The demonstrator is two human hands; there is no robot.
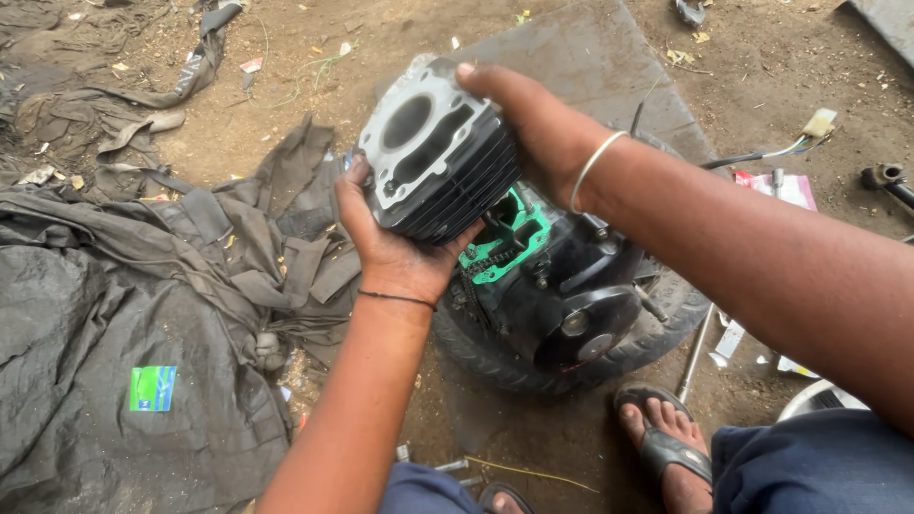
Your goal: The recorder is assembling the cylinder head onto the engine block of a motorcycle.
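Both hands, left hand (395,252) cupping at 7 o'clock and right hand (538,128) at 2, are clamping the finned cylinder (440,157), steadying it above the green gasket (509,238) on the engine (562,286).

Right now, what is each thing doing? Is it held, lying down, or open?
Cylinder block: lifted, held by both hands, bore facing up.
Left hand: gripping the block's lower side.
Right hand: gripping the block's upper side.
Engine case: resting on the tyre, top uncovered.
Green gasket: lying on the case, exposed.
Tyre: lying flat on the ground.
Grey cloth: crumpled on the ground.
Wire plug: unplugged, lying loose.
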